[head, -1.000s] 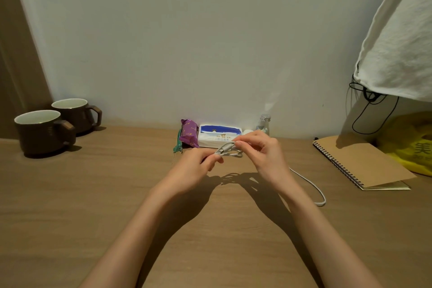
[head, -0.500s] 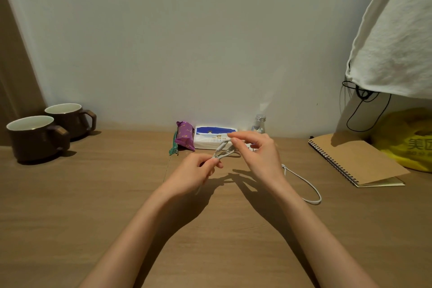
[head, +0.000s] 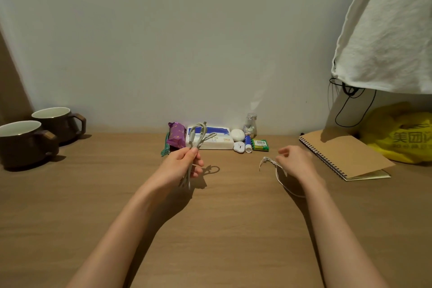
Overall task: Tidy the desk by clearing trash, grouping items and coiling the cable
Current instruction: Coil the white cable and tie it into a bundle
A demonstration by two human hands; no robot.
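My left hand (head: 181,166) is closed around a bunch of white cable (head: 198,135) loops, which stand up in front of the tissue pack (head: 219,144); a short piece hangs below my fist. Out to the right, my right hand (head: 295,162) is curled low over the desk (head: 222,229), pinching the cable's loose end (head: 265,161). From there the strand runs back under my right forearm. Where it joins the bundle is hidden.
Along the wall lie a green clip (head: 166,147), purple packet (head: 176,134), white case (head: 237,134), small bottle (head: 250,124), blue tube (head: 247,144) and green batteries (head: 260,144). Two brown mugs (head: 23,142) stand left. A notebook (head: 343,154), yellow bag (head: 402,133) and hanging cloth (head: 385,30) are right.
My hands were together over the cable; the right hand has swung out to the right with the loose end. The left hand keeps the loops, now upright.
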